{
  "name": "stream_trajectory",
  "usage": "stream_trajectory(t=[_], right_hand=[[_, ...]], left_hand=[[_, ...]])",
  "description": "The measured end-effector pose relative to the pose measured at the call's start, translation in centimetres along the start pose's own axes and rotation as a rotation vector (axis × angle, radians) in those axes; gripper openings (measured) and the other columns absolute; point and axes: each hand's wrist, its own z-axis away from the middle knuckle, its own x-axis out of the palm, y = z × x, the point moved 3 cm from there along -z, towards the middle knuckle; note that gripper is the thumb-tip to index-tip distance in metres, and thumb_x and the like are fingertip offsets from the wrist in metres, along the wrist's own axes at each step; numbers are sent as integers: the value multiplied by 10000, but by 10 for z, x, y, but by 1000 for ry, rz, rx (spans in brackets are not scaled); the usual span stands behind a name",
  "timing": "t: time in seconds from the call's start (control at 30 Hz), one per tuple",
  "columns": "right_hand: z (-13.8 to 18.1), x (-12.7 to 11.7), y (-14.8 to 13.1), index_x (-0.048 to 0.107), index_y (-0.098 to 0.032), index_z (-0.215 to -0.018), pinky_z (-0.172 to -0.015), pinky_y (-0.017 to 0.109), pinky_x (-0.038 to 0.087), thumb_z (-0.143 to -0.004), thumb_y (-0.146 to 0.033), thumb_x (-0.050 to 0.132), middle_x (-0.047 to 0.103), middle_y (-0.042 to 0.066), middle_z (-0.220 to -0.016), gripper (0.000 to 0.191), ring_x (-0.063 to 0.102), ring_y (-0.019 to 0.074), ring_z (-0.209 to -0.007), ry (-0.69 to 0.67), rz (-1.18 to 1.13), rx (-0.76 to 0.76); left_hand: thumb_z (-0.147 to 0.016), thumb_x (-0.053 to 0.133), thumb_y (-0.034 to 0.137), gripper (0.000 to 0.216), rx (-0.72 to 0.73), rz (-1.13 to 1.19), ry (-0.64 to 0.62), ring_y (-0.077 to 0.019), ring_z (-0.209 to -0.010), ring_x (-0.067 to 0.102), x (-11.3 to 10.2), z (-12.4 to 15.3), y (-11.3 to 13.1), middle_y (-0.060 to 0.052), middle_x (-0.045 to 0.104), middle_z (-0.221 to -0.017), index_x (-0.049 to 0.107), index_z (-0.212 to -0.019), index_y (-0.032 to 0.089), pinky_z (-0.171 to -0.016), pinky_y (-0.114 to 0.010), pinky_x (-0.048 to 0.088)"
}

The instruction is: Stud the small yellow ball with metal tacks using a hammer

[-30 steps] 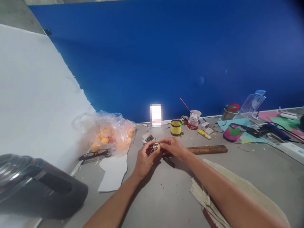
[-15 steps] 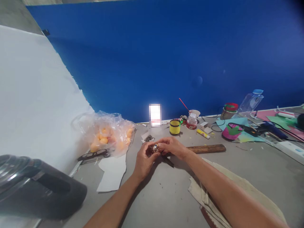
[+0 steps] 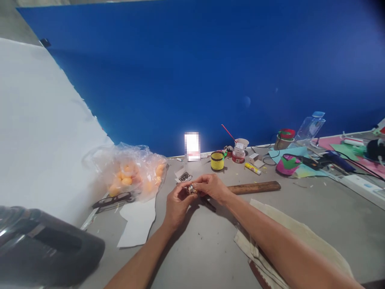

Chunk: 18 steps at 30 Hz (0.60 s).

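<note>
A small, round, shiny metal piece (image 3: 191,189) is pinched between my two hands above the table; its exact kind is too small to make out. My left hand (image 3: 176,206) is curled around its left side. With thumb and fingers closed, my right hand (image 3: 213,188) grips it from the right. Behind and below the right hand lies a hammer (image 3: 255,187), its wooden handle pointing right and its dark head partly hidden by the hand. Just beyond my hands, a small open box (image 3: 184,176) holds dark little metal pieces.
Left are a bag of orange balls (image 3: 126,180), glasses (image 3: 116,199), white paper (image 3: 138,224) and a large dark bottle (image 3: 60,245). A yellow cup (image 3: 217,161), glue stick (image 3: 252,168), pink cup (image 3: 287,165) and power strip (image 3: 363,188) line the back and right. Cloth (image 3: 297,233) lies under my right forearm.
The view has shifted slightly, so most things sit a little further left. Both hands keep their hold on the shiny piece, with only small finger movement.
</note>
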Motion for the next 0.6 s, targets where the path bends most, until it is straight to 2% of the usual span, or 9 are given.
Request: stream_trajectory(t=[0.1, 0.27, 0.37, 0.5, 0.6], right_hand=[[-1, -2, 0, 743, -157, -786, -599, 242, 504, -643, -456, 874, 703, 10, -674, 357, 611, 116, -601, 3, -24, 33], [-2, -6, 0, 668, -174, -710, -576, 244, 522, -662, -484, 867, 685, -4, -650, 371, 596, 108, -555, 48, -71, 94], [-2, -6, 1, 664, -174, -710, -556, 231, 522, -693, -468, 849, 684, -2, -643, 348, 601, 104, -544, 43, -39, 98], [-3, -11, -2, 681, -177, -736, -515, 223, 516, -761, -423, 794, 698, 18, -652, 272, 632, 127, -573, 80, 63, 72], [-5, -21, -6, 680, -176, -720, -503, 213, 502, -771, -343, 766, 749, 52, -742, 194, 643, 132, -603, 180, 152, 37]], left_hand=[[-698, 836, 233, 446, -12, 23, -14, -252, -896, 702, 1, 1, 4, -73, 775, -963, 748, -1133, 191, -779, -381, 587], [-719, 842, 295, 450, 9, 22, -60, -281, -1002, 705, 7, 5, 9, -107, 764, -1111, 762, -1149, 190, -876, -410, 580], [-744, 838, 354, 488, -22, 27, -82, -247, -891, 706, 8, 4, 4, -111, 758, -1056, 739, -1190, 180, -793, -381, 588], [-785, 813, 410, 605, -175, 241, -103, -182, -688, 665, 7, -1, -4, -62, 719, -843, 644, -1308, 157, -673, -359, 574], [-714, 872, 348, 611, -247, 441, -112, -189, -743, 701, 5, -6, -4, -66, 712, -911, 659, -1253, 154, -695, -346, 577]])
